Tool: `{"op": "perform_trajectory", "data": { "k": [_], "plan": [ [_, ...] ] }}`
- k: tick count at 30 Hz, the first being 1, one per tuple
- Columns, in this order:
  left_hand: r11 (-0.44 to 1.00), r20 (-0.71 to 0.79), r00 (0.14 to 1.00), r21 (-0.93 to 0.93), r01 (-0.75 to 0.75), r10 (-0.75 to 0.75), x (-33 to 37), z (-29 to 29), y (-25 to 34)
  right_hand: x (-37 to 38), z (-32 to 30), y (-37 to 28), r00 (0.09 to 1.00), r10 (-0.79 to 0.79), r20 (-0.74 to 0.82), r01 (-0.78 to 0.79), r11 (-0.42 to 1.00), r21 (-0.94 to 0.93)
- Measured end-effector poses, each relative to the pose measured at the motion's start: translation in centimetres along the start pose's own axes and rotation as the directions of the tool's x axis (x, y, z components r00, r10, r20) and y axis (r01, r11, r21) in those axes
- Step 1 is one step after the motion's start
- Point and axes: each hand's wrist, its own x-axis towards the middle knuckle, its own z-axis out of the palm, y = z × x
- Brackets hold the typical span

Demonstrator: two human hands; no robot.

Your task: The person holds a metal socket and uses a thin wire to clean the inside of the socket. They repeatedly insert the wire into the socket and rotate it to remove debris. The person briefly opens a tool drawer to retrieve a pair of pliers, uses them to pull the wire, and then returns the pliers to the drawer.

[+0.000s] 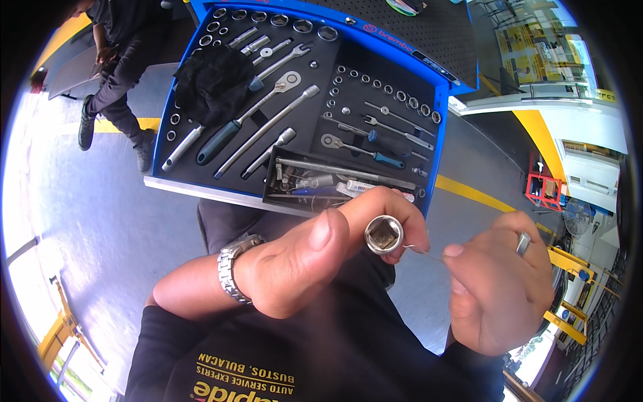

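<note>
Watching remotely, I have the left hand [305,251] clasping a silver socket [384,234], the right hand [501,288] pinching a thin wire [424,252].

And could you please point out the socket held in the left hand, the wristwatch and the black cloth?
Held socket [384,235]: head view, inside its open end.
Wristwatch [230,273]: head view, on its metal band.
Black cloth [213,85]: head view, on its bunched middle.
</note>
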Motion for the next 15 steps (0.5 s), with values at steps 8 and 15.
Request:
{"op": "perform_trajectory", "data": {
  "k": [8, 15],
  "plan": [
    [0.996, -0.040, 0.998, 0.083, -0.039, 0.043, 0.0, 0.5, -0.2, 0.4, 0.1, -1.0, 0.997, -0.071, 0.034, 0.072, 0.997, -0.037],
    [0.990, -0.032, 0.996, 0.118, -0.079, 0.083, 0.1, 0.6, 0.2, 0.8, 0.4, -1.1, 0.984, -0.177, 0.004, 0.176, 0.981, -0.082]
  ]
}}
